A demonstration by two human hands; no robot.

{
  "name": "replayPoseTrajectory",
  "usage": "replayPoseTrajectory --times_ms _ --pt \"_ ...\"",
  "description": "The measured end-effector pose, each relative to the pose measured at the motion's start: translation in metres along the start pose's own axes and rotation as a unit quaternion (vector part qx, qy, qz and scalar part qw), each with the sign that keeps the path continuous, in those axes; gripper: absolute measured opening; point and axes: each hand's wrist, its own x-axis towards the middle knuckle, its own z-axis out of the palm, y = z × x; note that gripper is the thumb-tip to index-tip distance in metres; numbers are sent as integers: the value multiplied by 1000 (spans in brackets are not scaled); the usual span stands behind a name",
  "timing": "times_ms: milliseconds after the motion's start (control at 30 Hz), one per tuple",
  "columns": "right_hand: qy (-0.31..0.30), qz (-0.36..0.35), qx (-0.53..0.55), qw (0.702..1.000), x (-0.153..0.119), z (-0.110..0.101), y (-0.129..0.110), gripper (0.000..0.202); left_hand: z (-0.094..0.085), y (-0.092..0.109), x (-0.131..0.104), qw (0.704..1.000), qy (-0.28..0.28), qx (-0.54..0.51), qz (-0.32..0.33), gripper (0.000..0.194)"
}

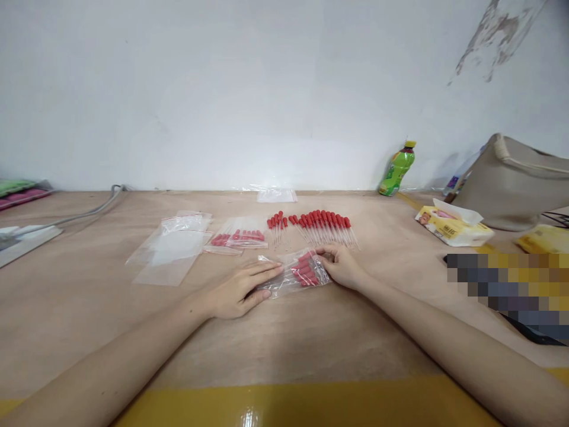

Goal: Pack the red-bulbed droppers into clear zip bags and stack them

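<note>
One clear bag [281, 286] lies on the table [267, 350] between the person's hands, with red bulbs [306, 274] bunched toward its right end; glare and creases hide their exact count, and any stems inside are hard to make out. The left hand [245, 288] rests on the bag's left end, fingers extended close together, thumb held apart. The right hand [340, 265] pinches the bag's upper right corner between thumb and fingers, the fingertips partly hidden.

Just beyond the bag stand out two groups of droppers: a small cluster [278, 222] and, right of it, a larger overlapping row [326, 220], its thin stems blurring together. Beyond the bag and to its left, another filled bag [240, 235] shows red through the plastic; farther left, flat plastic bags [171, 252] overlap.

Well beyond the bag, a small packet [276, 196] lies by the wall. Far to its right are a green bottle [397, 171], a tissue pack [453, 226] and a beige holdall [511, 184] cut off by the frame; nearer, a pixelated patch masks a dark object [544, 337]. Far left of the bag, a grey cable [102, 204] reaches a white object [31, 242], also cut off.
</note>
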Motion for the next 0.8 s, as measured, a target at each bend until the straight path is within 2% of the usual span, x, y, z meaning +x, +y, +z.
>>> replayPoseTrajectory --times_ms 133,233,367,433,500,567,700,733,800 --pt "44 29 -19 998 2 4 4 13 0 0 1 1000 6 -2 10 48" --pt "35 15 -28 999 2 6 2 13 0 0 1 1000 2 -4 6 48" --pt "-39 -5 -18 999 1 3 -5 18 1 -1 1 1000 3 -13 5 49" --pt "-92 8 -2 996 0 -1 -8 23 1 -1 0 1000 9 -17 7 49" --pt "-115 33 20 993 -2 -5 -10 25 1 -1 0 1000 11 -16 7 48" --pt "-98 60 42 993 -3 -6 -12 26 1 -1 0 1000 8 -12 5 48" --pt "9 151 84 985 -5 -5 -16 28 0 1 0 1000 3 -6 2 47" --pt "18 173 92 980 -6 -4 -17 30 0 1 0 1000 2 -8 1 47" --pt "-18 191 109 975 -8 -3 -21 31 0 1 0 1000 3 -16 0 47"
